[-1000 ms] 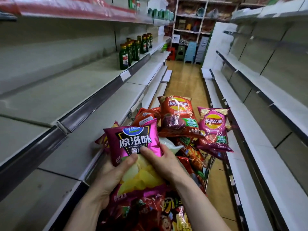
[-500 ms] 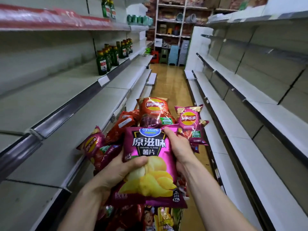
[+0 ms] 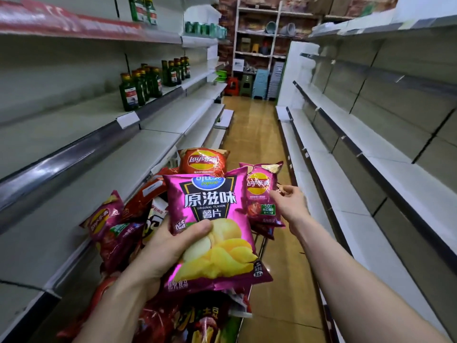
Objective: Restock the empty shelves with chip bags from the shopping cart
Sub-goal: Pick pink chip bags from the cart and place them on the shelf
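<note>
My left hand point(image 3: 170, 246) grips a pink chip bag point(image 3: 212, 214) with yellow chips printed on it, upright above the cart's pile; the thumb lies across its front. My right hand point(image 3: 289, 201) is off that bag, its fingers loosely curled beside the right edge of a pink Lay's bag point(image 3: 262, 194) that stands in the pile. A red Lay's bag point(image 3: 202, 160) stands behind, and several more chip bags point(image 3: 111, 226) fill the shopping cart, which they mostly hide. The bare left shelf point(image 3: 74, 194) runs alongside the cart.
Green glass bottles point(image 3: 138, 87) stand on the upper left shelf. Bare white shelves point(image 3: 371, 149) line the right side. The wooden-floored aisle point(image 3: 252, 129) runs ahead to stacked plastic stools point(image 3: 259, 82) and a back rack.
The pink bag has been lifted higher over the pile. My right hand let go of it and moved right, toward the pink Lay's bag; my left hand alone holds it now.
</note>
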